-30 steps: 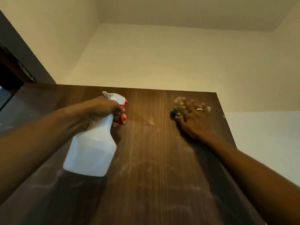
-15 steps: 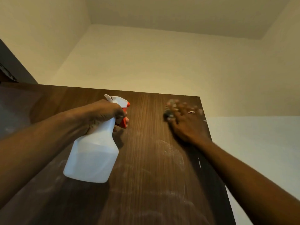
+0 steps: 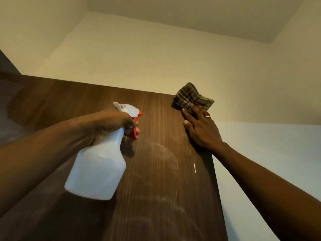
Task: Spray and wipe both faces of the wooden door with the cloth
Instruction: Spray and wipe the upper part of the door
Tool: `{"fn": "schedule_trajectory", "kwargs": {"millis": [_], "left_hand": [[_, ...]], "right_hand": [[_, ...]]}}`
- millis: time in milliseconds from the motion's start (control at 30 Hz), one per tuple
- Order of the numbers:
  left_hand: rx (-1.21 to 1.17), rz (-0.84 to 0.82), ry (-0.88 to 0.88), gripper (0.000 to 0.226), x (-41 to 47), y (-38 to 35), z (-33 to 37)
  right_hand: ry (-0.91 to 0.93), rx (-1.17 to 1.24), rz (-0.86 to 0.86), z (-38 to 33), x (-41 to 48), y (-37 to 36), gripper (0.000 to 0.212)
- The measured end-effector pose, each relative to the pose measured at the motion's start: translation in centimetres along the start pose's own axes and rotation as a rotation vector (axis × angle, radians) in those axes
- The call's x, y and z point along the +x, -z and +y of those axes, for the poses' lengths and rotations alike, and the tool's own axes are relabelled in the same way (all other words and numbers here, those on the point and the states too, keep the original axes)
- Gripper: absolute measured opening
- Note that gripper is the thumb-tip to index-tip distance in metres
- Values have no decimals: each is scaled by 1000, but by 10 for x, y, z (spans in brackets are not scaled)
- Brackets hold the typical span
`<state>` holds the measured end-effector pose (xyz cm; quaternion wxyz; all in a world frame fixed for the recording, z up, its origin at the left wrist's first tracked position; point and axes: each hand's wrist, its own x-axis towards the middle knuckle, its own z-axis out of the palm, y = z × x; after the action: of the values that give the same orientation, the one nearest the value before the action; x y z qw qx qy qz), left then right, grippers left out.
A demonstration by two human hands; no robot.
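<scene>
Lead: Up slides the right hand (image 3: pixel 199 129) since half a second ago, and the dark checked woven cloth (image 3: pixel 192 99), a blur under the fingers back then, now pokes out past the door's far edge!

Colour: That's the far right corner of the brown wood-grain door (image 3: pixel 156 188). The fingers are straight and close together, pressing the cloth's near part flat on the wood, with the thumb lying out to the left.

Lead: I see a plain metal ring (image 3: pixel 208 116) on one finger. And the left hand (image 3: pixel 111 124)?

Colour: It has barely shifted. It grips the neck of the translucent white plastic spray bottle (image 3: pixel 99 171), fingers curled round it and one fingertip on the orange-red trigger (image 3: pixel 134 131).

Lead: The nozzle faces the door and the bottle is tilted, its body hanging nearer and left of the hand, well apart from the cloth.

Colour: I can't tell whether the bottle touches the wood. Pale curved smears (image 3: pixel 163 153) mark the grain between the two hands and nearer us.

Lead: Beyond the far edge there is a cream painted wall (image 3: pixel 139 58).
</scene>
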<state>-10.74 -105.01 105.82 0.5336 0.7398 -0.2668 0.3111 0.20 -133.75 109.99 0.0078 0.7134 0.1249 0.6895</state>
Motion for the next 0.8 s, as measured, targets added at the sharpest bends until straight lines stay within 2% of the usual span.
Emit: {"fn": "schedule_trajectory", "kwargs": {"millis": [67,100,167,200,333,467,533,600,700,800], "left_hand": [[44,7,-18,11,-2,-5,2],[50,16,-28,10,-2,-7,5],[42,26,-42,8,-3,-10,11],[35,27,-45,8,-4,-10,13],[-18,21,-10,18,-15,-15,13],[-36,12,6,26,-32,-21,1],[-69,4,30,23,-43,-27,-10],[-73,-10,62,17,-52,-35,-19],[-6,-23,92,9,-60,-53,-27],[87,-16,84,8,-58,-63,-25]], "right_hand": [[-70,88,125,-3,30,22,42],[-109,119,146,-4,50,32,48],[-67,14,69,-3,77,39,67],[-41,-66,20,0,85,36,69],[-51,-54,43,14,88,22,46],[24,-126,41,7,25,24,49],[60,-182,65,7,-36,21,61],[32,-180,85,17,-78,17,63],[-142,-14,71,27,-83,8,51],[-334,367,82,13,-48,5,42]]}}
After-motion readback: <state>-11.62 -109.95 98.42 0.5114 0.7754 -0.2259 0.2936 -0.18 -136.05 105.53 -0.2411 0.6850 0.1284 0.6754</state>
